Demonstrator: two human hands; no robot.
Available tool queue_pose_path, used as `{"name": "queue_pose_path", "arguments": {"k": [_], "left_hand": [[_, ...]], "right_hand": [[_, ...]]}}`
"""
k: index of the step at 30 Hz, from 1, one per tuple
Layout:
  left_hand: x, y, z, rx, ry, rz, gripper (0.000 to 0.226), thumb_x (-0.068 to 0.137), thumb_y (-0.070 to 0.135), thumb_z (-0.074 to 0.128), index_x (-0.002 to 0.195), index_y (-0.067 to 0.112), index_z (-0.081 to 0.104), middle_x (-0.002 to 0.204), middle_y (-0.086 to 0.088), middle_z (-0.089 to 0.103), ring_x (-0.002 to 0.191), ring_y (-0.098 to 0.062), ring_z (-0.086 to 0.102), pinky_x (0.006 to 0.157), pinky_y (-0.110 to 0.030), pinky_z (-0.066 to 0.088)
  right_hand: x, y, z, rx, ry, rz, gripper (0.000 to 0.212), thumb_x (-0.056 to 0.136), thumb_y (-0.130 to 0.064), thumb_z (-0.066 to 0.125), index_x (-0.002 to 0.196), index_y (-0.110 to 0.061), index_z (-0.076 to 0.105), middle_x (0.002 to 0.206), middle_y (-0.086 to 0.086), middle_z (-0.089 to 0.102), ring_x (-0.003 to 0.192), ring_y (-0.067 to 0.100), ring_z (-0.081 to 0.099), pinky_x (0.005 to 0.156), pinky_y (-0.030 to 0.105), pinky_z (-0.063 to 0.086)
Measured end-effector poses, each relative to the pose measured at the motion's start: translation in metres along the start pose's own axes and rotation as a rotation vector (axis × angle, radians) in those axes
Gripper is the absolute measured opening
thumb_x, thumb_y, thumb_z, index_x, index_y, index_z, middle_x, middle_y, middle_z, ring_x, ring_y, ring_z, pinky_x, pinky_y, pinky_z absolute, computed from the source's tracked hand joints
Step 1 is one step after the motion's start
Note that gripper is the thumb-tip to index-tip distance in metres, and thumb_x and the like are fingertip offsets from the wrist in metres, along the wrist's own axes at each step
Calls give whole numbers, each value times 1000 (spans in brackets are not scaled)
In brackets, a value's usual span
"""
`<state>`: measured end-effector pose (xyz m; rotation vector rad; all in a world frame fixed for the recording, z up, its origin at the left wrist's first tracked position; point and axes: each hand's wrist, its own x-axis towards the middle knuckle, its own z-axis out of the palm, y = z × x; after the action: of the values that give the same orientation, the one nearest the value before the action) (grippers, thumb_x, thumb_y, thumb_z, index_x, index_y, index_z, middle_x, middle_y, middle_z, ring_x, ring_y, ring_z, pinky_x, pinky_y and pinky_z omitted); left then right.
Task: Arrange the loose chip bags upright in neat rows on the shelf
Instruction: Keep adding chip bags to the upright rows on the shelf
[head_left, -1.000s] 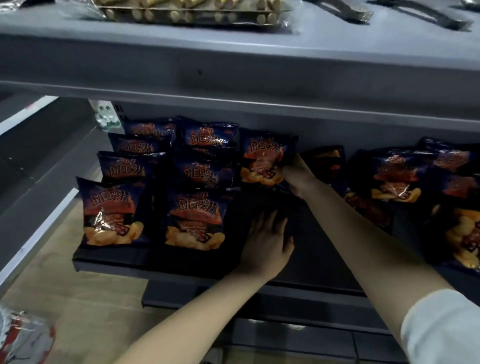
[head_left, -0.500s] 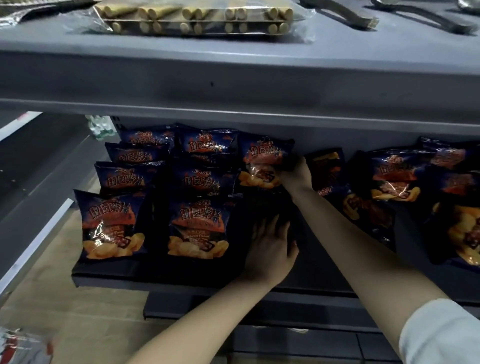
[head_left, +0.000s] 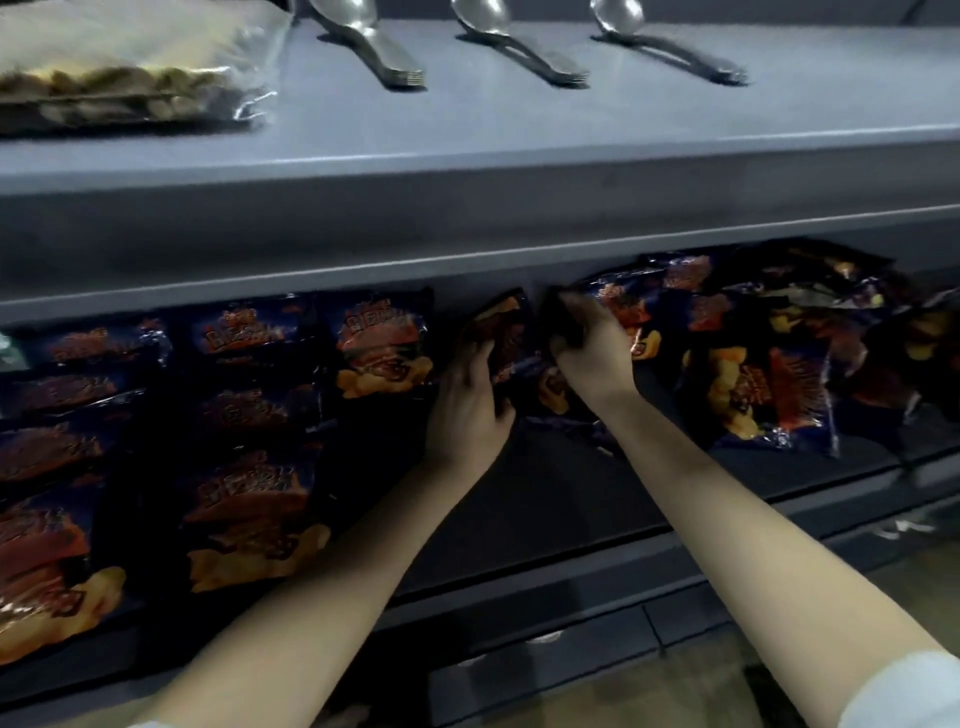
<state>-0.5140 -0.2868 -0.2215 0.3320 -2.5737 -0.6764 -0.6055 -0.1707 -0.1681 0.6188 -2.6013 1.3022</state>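
Dark blue chip bags with orange print stand upright in rows (head_left: 249, 467) on the left part of the dark shelf (head_left: 545, 493); a lone upright bag (head_left: 382, 345) begins a third row at the back. Loose bags lie in a jumbled heap (head_left: 769, 374) on the right. Between them a tilted chip bag (head_left: 506, 338) is gripped by my left hand (head_left: 467, 410) along its lower left side. My right hand (head_left: 592, 353) is closed on the dark corner of a bag at the heap's left edge; which bag that corner belongs to is blurred.
The grey upper shelf (head_left: 519, 130) overhangs the bags and carries a clear packet of snacks (head_left: 119, 78) and three metal spoons (head_left: 524, 47). A lower shelf edge (head_left: 571, 654) and tan floor (head_left: 675, 686) lie below. Bare dark shelf shows under my forearms.
The view has swung right and closer. My right hand let go of the upright back bag and moved right to the heap. My left hand rose off the shelf and took the tilted bag.
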Motion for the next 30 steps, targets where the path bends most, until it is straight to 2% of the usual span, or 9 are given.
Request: {"name": "queue_pose_path", "arguments": {"k": [4,8,10,13,17,23,26,28,30], "left_hand": [[30,14,13,103,-117,76,77,85,10,61,148,23,19,153,-8,21,140,-31,20,111,-41,29],[38,22,26,100,-151,115,59,87,9,57,138,31,39,151,-8,30,132,-31,37,95,-43,47],[37,27,31,64,-108,177,54,85,7,59,133,26,47,144,-7,40,123,-31,48,87,-43,52],[38,36,29,-6,26,220,49,84,7,61,129,20,51,127,-7,57,101,-30,62,71,-39,56],[46,37,10,-77,276,207,38,80,5,60,118,12,57,99,-13,67,78,-33,65,57,-32,48],[49,28,-23,-109,465,267,30,69,3,40,89,16,56,94,-12,61,89,-32,52,82,-39,41],[46,22,-33,-216,386,260,27,67,0,47,75,25,54,101,-4,54,99,-25,47,86,-24,33],[43,21,-44,-426,266,239,24,68,3,51,73,26,55,105,0,50,105,-11,47,91,-16,31],[37,21,-57,-657,143,181,39,68,-8,56,67,30,59,105,3,52,106,4,49,93,-10,31]], "right_hand": [[-13,28,-23,5,15,106,43,85,1,55,126,-10,55,123,10,60,114,22,55,78,5,30],[-32,42,-33,15,24,92,41,86,0,56,124,-14,57,126,5,58,118,21,53,92,17,40],[-37,49,-37,25,17,106,42,86,0,55,126,-14,56,127,4,55,121,20,50,99,24,42],[-39,56,-43,21,22,129,41,87,-3,55,126,-16,55,127,6,54,118,20,52,91,18,40],[-37,59,-51,70,58,137,37,88,-4,52,123,-16,57,123,8,56,109,22,55,84,24,43],[-27,47,-46,175,59,112,35,90,-4,47,120,-18,57,119,4,53,88,18,52,68,21,40],[-27,33,-36,255,58,58,30,93,-6,43,116,-15,60,117,3,54,102,13,50,85,23,40],[-26,23,-31,309,52,43,27,96,-10,44,115,-14,62,118,1,56,110,11,50,94,22,39],[-21,18,-26,410,-75,136,27,97,-24,48,120,-16,60,123,0,56,115,10,49,97,22,36]]}}
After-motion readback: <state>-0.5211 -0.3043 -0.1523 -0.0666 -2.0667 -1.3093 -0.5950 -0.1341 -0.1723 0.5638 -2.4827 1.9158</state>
